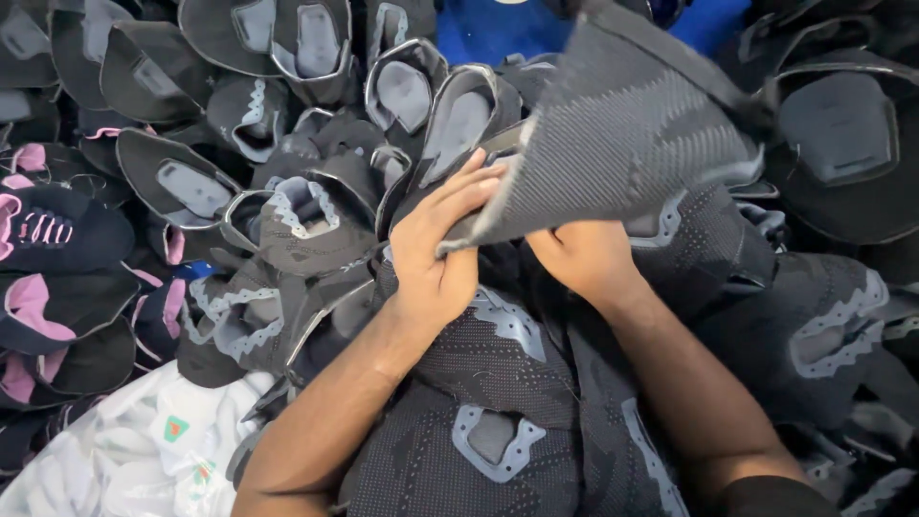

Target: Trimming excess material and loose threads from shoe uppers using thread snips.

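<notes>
Head view: my left hand (436, 254) pinches the near edge of a grey knit upper (622, 144), lifted over the pile of uppers (316, 220). My right hand (579, 257) sits under it; whether its grip is clenched, I cannot tell.

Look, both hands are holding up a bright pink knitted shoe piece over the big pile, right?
Not quite: the knitted shoe piece is dark grey, not pink. The head view shows the left hand and right hand holding it above the pile. Pink shows only on pieces at the far left.
</notes>
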